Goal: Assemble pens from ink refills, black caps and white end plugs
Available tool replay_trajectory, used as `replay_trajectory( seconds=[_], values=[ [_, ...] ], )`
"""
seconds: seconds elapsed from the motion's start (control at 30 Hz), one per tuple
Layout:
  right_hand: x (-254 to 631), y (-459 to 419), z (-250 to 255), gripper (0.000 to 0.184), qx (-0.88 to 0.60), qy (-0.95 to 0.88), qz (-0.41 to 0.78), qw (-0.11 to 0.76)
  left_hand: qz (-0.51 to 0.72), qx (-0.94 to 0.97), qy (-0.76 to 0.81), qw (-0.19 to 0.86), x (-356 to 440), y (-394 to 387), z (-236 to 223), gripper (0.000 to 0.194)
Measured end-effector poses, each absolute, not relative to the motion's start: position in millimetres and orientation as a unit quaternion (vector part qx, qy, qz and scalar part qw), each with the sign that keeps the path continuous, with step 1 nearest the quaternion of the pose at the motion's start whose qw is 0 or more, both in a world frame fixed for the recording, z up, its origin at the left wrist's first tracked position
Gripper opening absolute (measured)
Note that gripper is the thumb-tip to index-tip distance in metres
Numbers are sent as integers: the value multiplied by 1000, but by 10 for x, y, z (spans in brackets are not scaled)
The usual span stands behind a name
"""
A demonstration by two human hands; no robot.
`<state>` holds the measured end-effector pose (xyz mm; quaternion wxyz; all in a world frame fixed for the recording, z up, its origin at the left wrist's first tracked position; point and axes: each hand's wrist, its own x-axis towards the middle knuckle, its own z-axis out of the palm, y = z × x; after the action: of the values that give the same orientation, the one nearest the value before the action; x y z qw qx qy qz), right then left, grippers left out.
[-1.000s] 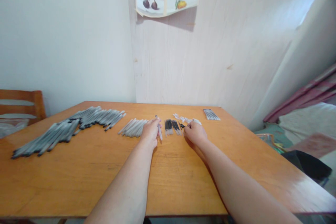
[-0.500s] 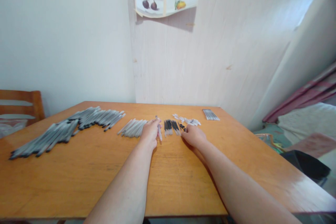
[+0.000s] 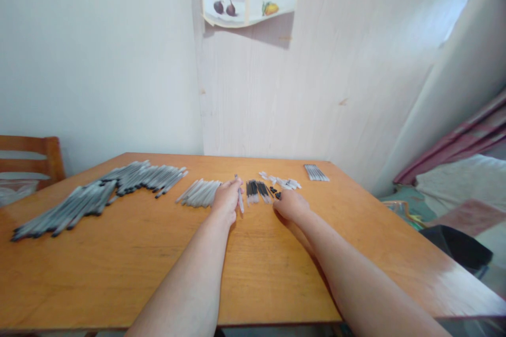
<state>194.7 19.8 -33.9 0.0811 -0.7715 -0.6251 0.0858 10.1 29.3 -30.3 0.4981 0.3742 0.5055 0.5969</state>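
Note:
My left hand (image 3: 225, 201) is closed round a clear pen barrel (image 3: 239, 197) that sticks up and forward from the fist. It rests on the wooden table (image 3: 253, 268) just right of a small heap of clear barrels (image 3: 200, 192). My right hand (image 3: 291, 205) lies curled beside a few small black caps (image 3: 275, 192), fingertips at them; whether it pinches one is hidden. Between the hands lies a row of black ink refills (image 3: 256, 191). Behind the right hand are white pen tips (image 3: 281, 181).
A long spread of finished grey pens (image 3: 95, 195) covers the table's left side. A small bundle of pens (image 3: 315, 172) lies at the back right. A wooden chair (image 3: 29, 155) stands at the left; bedding and a dark bag lie at the right.
My right hand has drawn back a little from the white tips toward the black caps. The left hand has stayed put with the barrel.

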Motion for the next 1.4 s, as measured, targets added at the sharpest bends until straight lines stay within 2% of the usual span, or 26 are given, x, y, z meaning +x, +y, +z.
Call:
replay_trajectory(
  seconds=[0.23, 0.37, 0.57, 0.73, 0.83, 1.03, 1.23, 1.4],
  values=[
    [1993, 203, -310, 26, -769, -627, 72, 103, 591, 388, 507, 493, 129, 274, -296, 26],
    [2009, 173, -258, 27, -727, -660, 86, 169, 573, 403, 469, 537, 155, 267, -304, 24],
    [1895, 79, -261, 23, -605, -722, 97, 321, 532, 410, 394, 627, 181, 204, -258, 25],
    [1787, 23, -304, 18, -576, -732, 118, 346, 519, 410, 307, 684, 181, 171, -210, 22],
    [1763, 6, -312, 18, -563, -724, 164, 363, 532, 392, 284, 694, 181, 183, -204, 17],
    [1731, -50, -271, 10, -487, -670, 343, 443, 566, 354, 254, 700, 169, 220, -208, 12],
    [1710, -87, -189, 20, -399, -551, 471, 562, 583, 293, 246, 717, 177, 198, -157, 14],
    [1699, -132, -135, 31, -355, -508, 507, 600, 580, 253, 230, 739, 183, 170, -107, 13]
  ],
)
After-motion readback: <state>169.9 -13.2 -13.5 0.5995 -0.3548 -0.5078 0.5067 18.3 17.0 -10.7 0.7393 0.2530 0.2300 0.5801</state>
